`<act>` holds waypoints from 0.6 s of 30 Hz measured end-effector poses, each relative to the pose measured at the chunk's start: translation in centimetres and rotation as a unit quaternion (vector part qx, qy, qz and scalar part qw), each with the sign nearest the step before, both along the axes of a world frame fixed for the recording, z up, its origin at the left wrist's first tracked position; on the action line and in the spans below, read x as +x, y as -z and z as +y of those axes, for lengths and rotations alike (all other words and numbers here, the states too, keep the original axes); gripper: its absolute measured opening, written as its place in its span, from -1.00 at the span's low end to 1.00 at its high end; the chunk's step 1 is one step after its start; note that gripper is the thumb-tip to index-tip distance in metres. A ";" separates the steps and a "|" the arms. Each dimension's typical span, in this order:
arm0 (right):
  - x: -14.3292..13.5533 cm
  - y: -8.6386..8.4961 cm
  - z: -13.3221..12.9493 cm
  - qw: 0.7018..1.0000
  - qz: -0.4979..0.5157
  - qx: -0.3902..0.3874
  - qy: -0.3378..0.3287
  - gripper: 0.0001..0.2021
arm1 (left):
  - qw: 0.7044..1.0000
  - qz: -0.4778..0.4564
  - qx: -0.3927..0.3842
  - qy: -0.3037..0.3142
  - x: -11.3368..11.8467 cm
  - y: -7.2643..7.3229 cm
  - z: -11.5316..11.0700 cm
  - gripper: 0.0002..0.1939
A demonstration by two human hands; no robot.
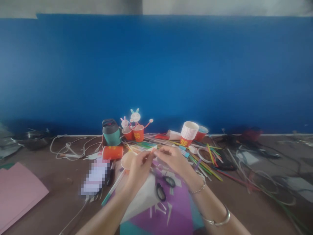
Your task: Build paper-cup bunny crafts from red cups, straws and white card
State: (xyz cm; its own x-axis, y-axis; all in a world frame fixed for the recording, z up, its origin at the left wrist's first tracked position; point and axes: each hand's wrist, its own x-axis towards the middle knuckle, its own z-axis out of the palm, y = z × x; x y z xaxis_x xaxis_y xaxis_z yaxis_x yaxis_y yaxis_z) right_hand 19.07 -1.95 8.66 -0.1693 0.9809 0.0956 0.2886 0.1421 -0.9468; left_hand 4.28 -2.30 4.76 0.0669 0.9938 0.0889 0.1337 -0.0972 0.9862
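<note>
Both hands meet above the purple sheet [178, 202] at the middle of the table. My left hand [141, 163] has its fingers pinched together beside a paper cup [126, 161], whose pale inside faces up. My right hand [171, 158] also pinches, its fingertips close to the left ones. A small pale piece shows between the fingertips, too blurred to name. Scissors with black handles [160, 192] lie on the purple sheet below the hands, next to a white sheet [140, 197] and thin white paper scraps [169, 213].
Behind the hands stand a teal jar [111, 134], red cups with rabbit figures [138, 133] and stacked paper cups [189, 131]. A red cup [112, 152] lies on its side. A phone [95, 179] and pink sheets [21, 195] are left; colored sticks [205, 164] and cables [264, 182] are right.
</note>
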 end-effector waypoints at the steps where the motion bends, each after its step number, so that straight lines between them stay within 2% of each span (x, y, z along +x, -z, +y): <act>1: -0.1 -0.1 0.0 1.000 -0.005 -0.002 0.004 -0.71 | 1.000 0.004 0.005 -0.002 0.0 -0.1 -0.1 -0.58; 7: -0.2 -0.3 0.0 0.998 -0.047 0.027 0.022 -0.70 | 0.999 0.027 0.022 -0.006 0.1 -0.9 -0.7 -0.62; 18: 0.4 -0.1 -0.2 0.987 -0.131 0.065 0.061 -0.72 | 0.999 0.041 0.014 0.021 0.1 -1.4 -0.8 -0.66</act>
State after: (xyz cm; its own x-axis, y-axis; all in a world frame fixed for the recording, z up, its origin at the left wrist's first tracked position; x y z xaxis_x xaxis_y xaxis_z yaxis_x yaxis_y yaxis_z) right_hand 19.43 -2.10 8.76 -0.0863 0.9780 0.1901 0.5436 0.2061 -0.8136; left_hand 4.38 -3.10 6.18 0.1175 0.9871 0.1092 0.2096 -0.1321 0.9688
